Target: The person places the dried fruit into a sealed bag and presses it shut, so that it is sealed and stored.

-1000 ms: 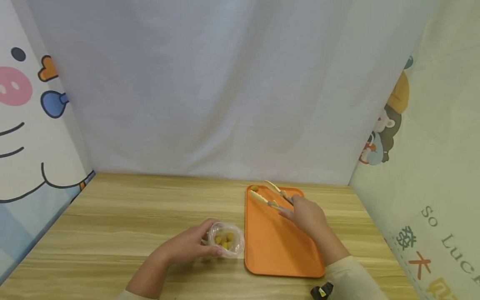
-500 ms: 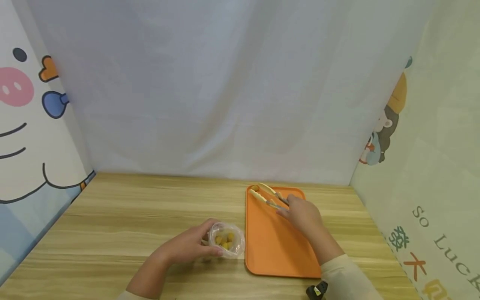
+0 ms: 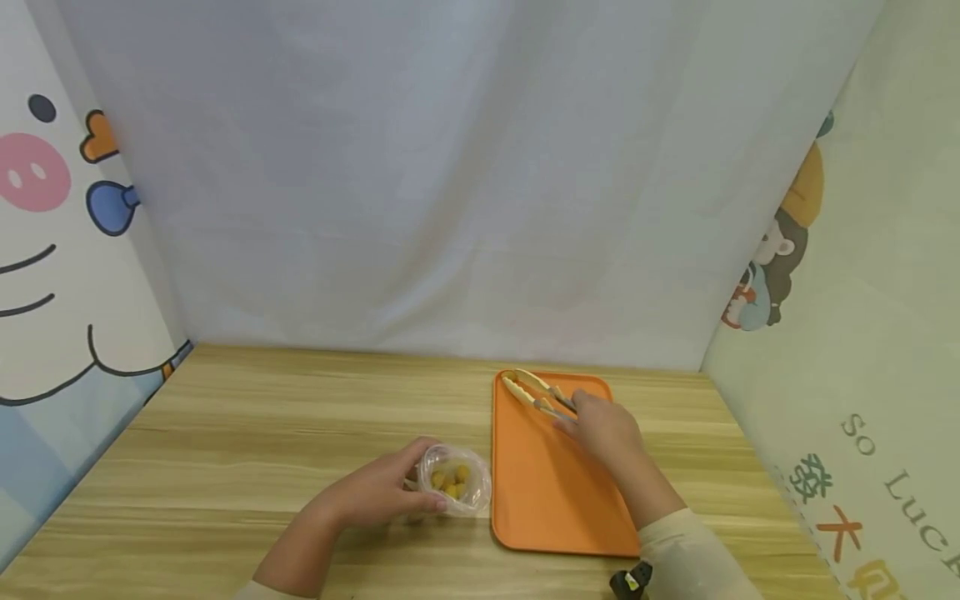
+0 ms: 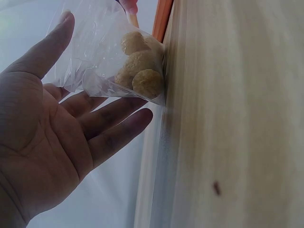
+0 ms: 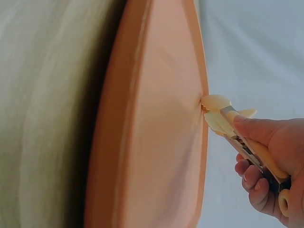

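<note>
My left hand (image 3: 378, 493) holds a clear plastic bag (image 3: 478, 477) on the table, thumb on one side and fingers on the other. The bag's mouth faces up. Several round yellow-brown balls (image 4: 142, 66) lie at its bottom, probably some food. In my right hand (image 3: 611, 433) are tongs (image 3: 536, 398) with cream scalloped tips and metal arms. They reach over an orange tray (image 3: 558, 500) to its back left corner, where the tips sit on either side of a single brown ball (image 3: 510, 376). The tips partly hide that ball.
The tray lies on a wood-grain table (image 3: 300, 417), just right of the bag. A small black object (image 3: 630, 581) is by the right sleeve at the near edge. A pale curtain (image 3: 375, 183) rises behind the table, with printed cloths at both sides.
My right hand has moved slightly left, bringing the tongs onto the ball in the tray's corner. Their tips have drawn closer together around it. The left hand and bag stay in place.
</note>
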{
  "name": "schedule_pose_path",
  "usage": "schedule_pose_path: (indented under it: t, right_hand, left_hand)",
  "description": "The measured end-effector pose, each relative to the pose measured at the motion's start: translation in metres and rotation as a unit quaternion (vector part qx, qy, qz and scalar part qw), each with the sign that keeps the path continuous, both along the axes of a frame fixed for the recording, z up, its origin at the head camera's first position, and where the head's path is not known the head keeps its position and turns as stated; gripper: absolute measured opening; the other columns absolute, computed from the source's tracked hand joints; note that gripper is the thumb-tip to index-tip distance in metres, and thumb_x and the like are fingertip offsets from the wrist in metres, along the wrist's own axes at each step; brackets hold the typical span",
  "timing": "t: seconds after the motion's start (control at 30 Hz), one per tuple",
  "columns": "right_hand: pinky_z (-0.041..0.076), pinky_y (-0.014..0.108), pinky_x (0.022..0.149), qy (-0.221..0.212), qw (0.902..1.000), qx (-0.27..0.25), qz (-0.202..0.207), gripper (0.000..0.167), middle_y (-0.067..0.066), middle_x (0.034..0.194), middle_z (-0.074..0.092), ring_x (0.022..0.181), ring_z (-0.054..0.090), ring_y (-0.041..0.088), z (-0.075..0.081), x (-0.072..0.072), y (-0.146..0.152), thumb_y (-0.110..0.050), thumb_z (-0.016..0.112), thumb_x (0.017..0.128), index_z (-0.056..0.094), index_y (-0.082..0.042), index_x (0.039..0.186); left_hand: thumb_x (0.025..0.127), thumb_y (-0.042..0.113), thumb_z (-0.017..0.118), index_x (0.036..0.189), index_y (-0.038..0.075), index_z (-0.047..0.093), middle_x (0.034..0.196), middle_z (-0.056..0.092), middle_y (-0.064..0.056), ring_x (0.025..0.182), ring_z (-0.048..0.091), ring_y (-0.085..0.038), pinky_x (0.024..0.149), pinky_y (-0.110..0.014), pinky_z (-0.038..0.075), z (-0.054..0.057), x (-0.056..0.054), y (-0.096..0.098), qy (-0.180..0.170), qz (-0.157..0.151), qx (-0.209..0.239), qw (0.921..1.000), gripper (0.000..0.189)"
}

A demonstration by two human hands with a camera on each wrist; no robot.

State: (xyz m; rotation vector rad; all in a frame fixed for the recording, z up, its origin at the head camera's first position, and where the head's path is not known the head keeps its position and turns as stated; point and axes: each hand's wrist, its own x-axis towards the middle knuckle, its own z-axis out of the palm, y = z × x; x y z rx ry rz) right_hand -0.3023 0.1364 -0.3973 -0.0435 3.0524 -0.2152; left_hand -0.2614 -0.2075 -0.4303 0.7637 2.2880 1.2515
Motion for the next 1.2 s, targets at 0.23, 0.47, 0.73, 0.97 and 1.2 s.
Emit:
schedule_pose_path:
  t: [0.23, 0.47, 0.73, 0.97, 1.2]
  right_hand:
    - [0.033, 0.032, 0.045, 0.015, 0.9999, 0.001, 0.008, 0.037, 0.002, 0.066, 0.050, 0.050, 0.043, 0.020, -0.003, -0.003, 0.004, -0.046, 0.066, 0.091, 0.052, -0.012, 0.088]
    - [0.033, 0.030, 0.045, 0.018, 0.9998, 0.002, 0.012, 0.037, 0.002, 0.066, 0.049, 0.050, 0.043, 0.019, -0.001, -0.001, 0.011, -0.047, 0.066, 0.091, 0.052, -0.013, 0.088]
    - [0.032, 0.031, 0.045, 0.041, 0.9990, 0.001, 0.017, 0.038, 0.001, 0.064, 0.048, 0.051, 0.042, 0.018, 0.002, 0.007, 0.023, -0.048, 0.066, 0.090, 0.049, -0.015, 0.086]
    - [0.033, 0.029, 0.045, 0.083, 0.9956, -0.026, 0.034, 0.038, -0.004, 0.067, 0.049, 0.051, 0.043, 0.016, 0.000, 0.023, 0.038, -0.053, 0.066, 0.088, 0.051, -0.018, 0.087]
    - [0.029, 0.026, 0.043, 0.130, 0.9888, -0.024, 0.069, 0.035, -0.008, 0.066, 0.043, 0.048, 0.036, 0.010, -0.001, 0.046, 0.047, -0.048, 0.070, 0.086, 0.049, -0.020, 0.086]
  left_hand:
    - [0.085, 0.050, 0.072, 0.140, 0.033, 0.040, 0.115, 0.061, 0.000, 0.102, 0.060, -0.014, 0.087, -0.037, 0.049, -0.002, -0.002, 0.002, -0.003, 0.001, 0.001, 1.0000, 0.065]
    - [0.085, 0.050, 0.072, 0.139, 0.035, 0.040, 0.114, 0.061, 0.000, 0.100, 0.060, -0.015, 0.084, -0.036, 0.049, -0.004, -0.004, 0.004, -0.005, 0.003, 0.001, 1.0000, 0.064]
    - [0.085, 0.052, 0.072, 0.139, 0.035, 0.040, 0.117, 0.061, 0.001, 0.104, 0.059, -0.015, 0.088, -0.040, 0.048, -0.004, -0.005, 0.007, 0.001, 0.005, -0.008, 1.0000, 0.065]
    - [0.084, 0.054, 0.071, 0.141, 0.034, 0.040, 0.119, 0.060, 0.002, 0.105, 0.059, -0.015, 0.090, -0.040, 0.048, -0.005, -0.006, 0.008, 0.000, 0.005, -0.010, 0.9999, 0.067]
    - [0.085, 0.051, 0.072, 0.141, 0.033, 0.040, 0.119, 0.060, 0.000, 0.106, 0.059, -0.016, 0.090, -0.041, 0.048, -0.004, -0.006, 0.008, -0.009, 0.006, -0.004, 0.9999, 0.067]
